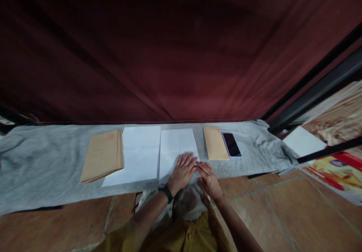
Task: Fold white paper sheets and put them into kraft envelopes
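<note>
My left hand (183,171) lies flat with fingers spread on the lower right part of a white sheet of paper (177,140). A dark band circles the left wrist. Beside it, my right hand (208,179) rests at the sheet's lower right edge, its fingers stretched toward the left fingertips; the thumb is hard to make out. To the left lies a stack of white paper (143,150), its lower left part covered by a pile of brown envelopes (103,152). A single brown envelope (215,143) lies right of the hands.
A phone (232,145) with a dark screen sits beside the single envelope. Grey cloth (42,161) covers the long, narrow table. A dark red curtain (181,56) hangs behind it. Black metal bars (313,89) and a colourful printed box (336,172) stand at the right.
</note>
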### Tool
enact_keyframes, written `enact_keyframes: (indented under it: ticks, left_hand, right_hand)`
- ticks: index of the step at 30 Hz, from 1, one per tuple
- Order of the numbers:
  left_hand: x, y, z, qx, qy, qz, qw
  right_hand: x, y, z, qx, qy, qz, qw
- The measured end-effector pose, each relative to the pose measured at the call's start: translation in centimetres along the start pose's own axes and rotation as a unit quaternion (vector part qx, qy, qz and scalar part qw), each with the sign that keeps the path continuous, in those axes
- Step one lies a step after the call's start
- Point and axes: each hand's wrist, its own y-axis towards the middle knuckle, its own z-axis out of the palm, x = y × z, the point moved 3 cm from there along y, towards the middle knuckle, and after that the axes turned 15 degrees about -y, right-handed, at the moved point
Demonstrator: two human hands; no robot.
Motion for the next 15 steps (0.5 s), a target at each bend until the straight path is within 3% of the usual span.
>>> enact_keyframes:
  ticks: [5,10,15]
  left_hand:
    - [1.2,-0.3,-0.9,-0.006,0.011,-0.006,1.0]
    - [3.5,-2.1,-2.8,-0.046,0.016,-0.078,0.996]
    - [4.6,-4.2,-3.5,-0.108,0.026,-0.15,0.982]
  right_hand:
    - [-0.1,-0.1,0.0,0.002,0.01,-0.001,1.0]
    - [-0.1,-0.4,0.0,-0.003,0.019,0.003,1.0]
    - [-0.1,-0.8,-0.1,0.002,0.025,-0.003,1.0]
